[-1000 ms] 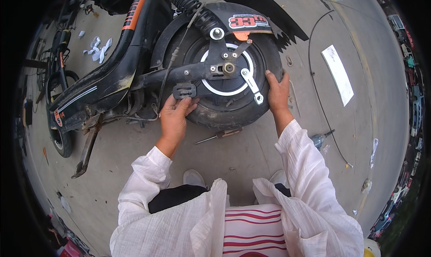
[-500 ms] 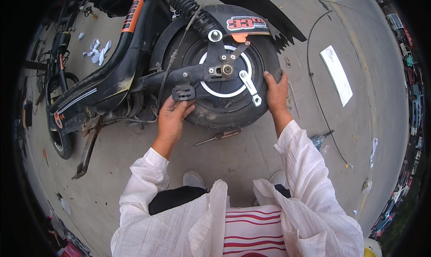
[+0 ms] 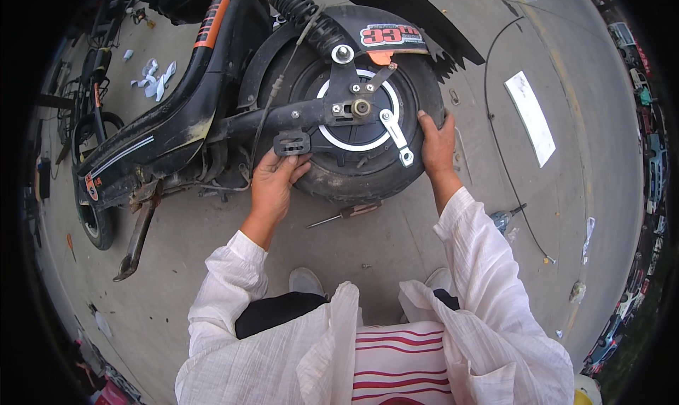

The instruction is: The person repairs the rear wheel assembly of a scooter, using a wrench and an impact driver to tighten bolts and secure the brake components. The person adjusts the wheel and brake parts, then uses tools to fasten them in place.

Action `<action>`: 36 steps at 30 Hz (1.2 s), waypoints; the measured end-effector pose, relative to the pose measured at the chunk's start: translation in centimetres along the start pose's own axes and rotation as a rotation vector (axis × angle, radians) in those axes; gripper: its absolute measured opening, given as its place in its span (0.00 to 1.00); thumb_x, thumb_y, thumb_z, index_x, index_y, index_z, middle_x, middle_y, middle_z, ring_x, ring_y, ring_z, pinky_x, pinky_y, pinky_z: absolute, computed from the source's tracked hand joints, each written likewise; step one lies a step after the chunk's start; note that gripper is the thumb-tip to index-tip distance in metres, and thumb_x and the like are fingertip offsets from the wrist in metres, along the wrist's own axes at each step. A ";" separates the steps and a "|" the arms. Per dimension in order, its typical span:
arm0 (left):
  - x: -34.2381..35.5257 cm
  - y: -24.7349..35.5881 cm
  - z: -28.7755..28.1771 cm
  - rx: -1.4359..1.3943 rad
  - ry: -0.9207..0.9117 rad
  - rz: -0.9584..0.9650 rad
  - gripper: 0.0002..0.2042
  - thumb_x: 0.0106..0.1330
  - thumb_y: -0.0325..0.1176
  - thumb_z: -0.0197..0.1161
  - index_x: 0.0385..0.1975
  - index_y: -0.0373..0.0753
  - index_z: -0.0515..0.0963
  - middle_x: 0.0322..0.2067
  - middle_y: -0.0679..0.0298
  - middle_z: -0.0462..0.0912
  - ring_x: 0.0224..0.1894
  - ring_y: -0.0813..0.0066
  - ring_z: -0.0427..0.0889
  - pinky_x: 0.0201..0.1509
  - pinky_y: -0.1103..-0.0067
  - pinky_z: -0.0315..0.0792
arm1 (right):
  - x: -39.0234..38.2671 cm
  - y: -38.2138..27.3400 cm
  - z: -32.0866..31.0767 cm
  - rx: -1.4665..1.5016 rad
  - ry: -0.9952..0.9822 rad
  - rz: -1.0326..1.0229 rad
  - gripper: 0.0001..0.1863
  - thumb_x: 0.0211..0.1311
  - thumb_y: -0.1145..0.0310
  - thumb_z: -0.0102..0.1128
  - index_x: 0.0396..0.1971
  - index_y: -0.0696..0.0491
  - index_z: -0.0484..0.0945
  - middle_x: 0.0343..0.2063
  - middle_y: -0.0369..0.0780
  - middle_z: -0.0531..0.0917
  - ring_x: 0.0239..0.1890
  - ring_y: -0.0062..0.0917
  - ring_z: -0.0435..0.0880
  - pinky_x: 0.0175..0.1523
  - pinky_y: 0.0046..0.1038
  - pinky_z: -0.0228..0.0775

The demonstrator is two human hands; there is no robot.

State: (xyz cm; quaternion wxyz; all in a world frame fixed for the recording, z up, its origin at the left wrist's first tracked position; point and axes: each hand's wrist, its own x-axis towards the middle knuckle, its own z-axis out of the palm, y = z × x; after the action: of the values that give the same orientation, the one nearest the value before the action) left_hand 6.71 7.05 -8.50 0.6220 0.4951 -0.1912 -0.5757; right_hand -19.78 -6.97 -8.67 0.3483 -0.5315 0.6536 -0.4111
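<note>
Observed: a black scooter [image 3: 170, 133] extends from the left of the frame to the upper centre, its rear wheel [image 3: 353, 184] at centre, where both hands are placed. The left hand [image 3: 272, 186], left of centre, is partly curled, thumb and fingers at the lower edge of a black slotted piece [image 3: 292, 143]; I see contact there, though I cannot tell how firm the grip is, some fingers being hidden. The right hand [image 3: 438, 147], right of centre, is spread wide around the outer side of the tyre, thumb on the sidewall.

On the wheel's hub, a silver lever [image 3: 395, 136] slants down to the right. A coil spring [image 3: 293, 6] stands above, at upper centre. A screwdriver [image 3: 359, 210] lies on the ground just below the tyre. Lower centre: one small screw [image 3: 366, 266]. Right of frame: a thin black cable [image 3: 490, 112] and, beside it, a white strip [image 3: 530, 119]. Lower left: a rusty kickstand [image 3: 140, 237].
</note>
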 end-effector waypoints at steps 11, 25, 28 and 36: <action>-1.0 2.1 2.1 -0.063 0.102 -0.085 0.14 0.69 0.36 0.57 0.48 0.34 0.73 0.47 0.58 0.80 0.51 0.64 0.80 0.54 0.74 0.75 | -0.2 1.5 -1.8 0.157 -0.110 0.110 0.36 0.61 0.51 0.55 0.57 0.66 0.63 0.51 0.56 0.75 0.53 0.42 0.76 0.60 0.32 0.63; -0.6 2.4 1.2 0.034 0.131 -0.156 0.15 0.68 0.39 0.59 0.47 0.34 0.74 0.45 0.52 0.80 0.52 0.61 0.80 0.53 0.74 0.75 | -5.4 11.5 -10.2 0.439 -0.092 0.664 0.38 0.60 0.43 0.56 0.56 0.62 0.64 0.51 0.53 0.73 0.50 0.43 0.75 0.51 0.41 0.70; -0.8 2.4 1.5 0.039 0.129 -0.149 0.16 0.67 0.40 0.60 0.47 0.34 0.73 0.43 0.53 0.81 0.49 0.63 0.81 0.51 0.75 0.75 | -1.6 4.7 -6.4 0.498 -0.329 0.526 0.53 0.52 0.36 0.61 0.63 0.65 0.55 0.58 0.60 0.65 0.61 0.51 0.67 0.59 0.41 0.67; -0.6 1.9 1.7 0.024 0.125 -0.124 0.15 0.68 0.41 0.59 0.47 0.37 0.75 0.41 0.57 0.83 0.46 0.67 0.82 0.50 0.77 0.74 | 3.6 0.8 -3.0 0.636 -0.605 0.460 0.46 0.49 0.56 0.73 0.59 0.68 0.59 0.52 0.55 0.74 0.52 0.38 0.78 0.57 0.33 0.72</action>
State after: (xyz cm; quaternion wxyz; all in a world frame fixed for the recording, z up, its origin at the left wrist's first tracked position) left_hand 6.19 6.65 -5.92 0.5899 0.5484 -0.1277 -0.5788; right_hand -23.46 -9.95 -8.21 0.7491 -0.3364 0.4658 -0.3297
